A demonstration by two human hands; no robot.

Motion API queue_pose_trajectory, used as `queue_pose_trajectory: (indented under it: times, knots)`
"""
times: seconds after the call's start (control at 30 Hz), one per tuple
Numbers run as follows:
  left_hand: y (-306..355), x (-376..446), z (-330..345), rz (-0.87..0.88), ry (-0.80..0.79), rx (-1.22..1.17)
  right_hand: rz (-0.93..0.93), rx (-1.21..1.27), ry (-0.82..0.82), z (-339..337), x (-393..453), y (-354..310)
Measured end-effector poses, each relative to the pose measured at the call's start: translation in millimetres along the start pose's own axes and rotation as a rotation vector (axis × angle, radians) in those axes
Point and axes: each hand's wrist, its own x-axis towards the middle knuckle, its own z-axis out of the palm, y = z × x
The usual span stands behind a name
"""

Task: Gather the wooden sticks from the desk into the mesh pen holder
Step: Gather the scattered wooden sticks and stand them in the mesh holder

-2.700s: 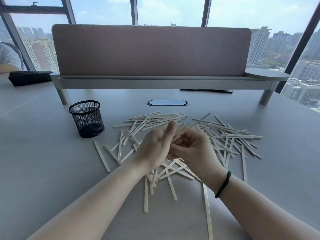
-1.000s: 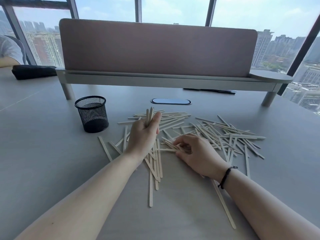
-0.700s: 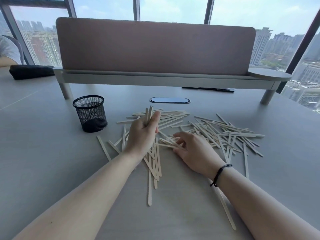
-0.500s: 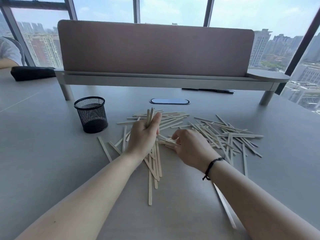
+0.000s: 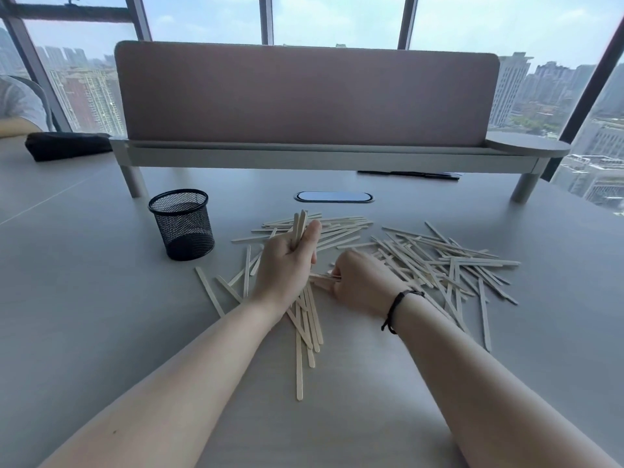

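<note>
Many pale wooden sticks [image 5: 435,261] lie scattered across the grey desk, mostly to the right and behind my hands. My left hand [image 5: 287,265] is closed round a bundle of sticks [image 5: 300,226] whose tips poke up above my fingers and whose lower ends fan out on the desk towards me. My right hand [image 5: 361,282] rests just to its right, fingers pinched on a few sticks [image 5: 324,276] lying flat between the two hands. The black mesh pen holder [image 5: 182,224] stands upright to the left of my left hand and looks empty.
A pink divider panel on a grey raised shelf [image 5: 304,157] spans the back of the desk. A cable port [image 5: 334,196] sits in front of it. A black pouch [image 5: 64,146] and another person's arm [image 5: 17,113] are at the far left.
My left hand has gone on holding its upright bundle in place. My right hand has slid left across the desk, curled its fingers and drawn a few sticks towards the left hand.
</note>
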Motion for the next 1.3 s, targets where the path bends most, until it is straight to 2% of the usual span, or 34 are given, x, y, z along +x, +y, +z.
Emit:
queue_pose_trajectory:
  times: [0.27,0.53,0.67,0.77,0.87,1.2,1.3]
  knots:
    - [1,-2,-1,0.025,-0.004,0.013,-0.112,-0.142,0.130,15,-15,-9]
    - [0,-1,-1,0.023,-0.007,0.008,-0.124,-0.093,0.214,19,-10,-5]
    - [0,0,0,0.016,0.036,-0.020,-0.069,0.094,0.321,17,-3,1]
    - [3,0,-1,0.019,0.095,-0.044,-0.120,0.243,0.356,14,-3,5]
    - [5,0,0,0.004,0.124,-0.080,-0.172,0.292,0.361,11,-4,7]
    - [3,1,-2,0.007,0.128,-0.089,-0.142,0.654,0.512,-3,3,11]
    - [2,2,-2,-0.002,0.111,-0.093,-0.190,0.802,0.575,-15,-1,9]
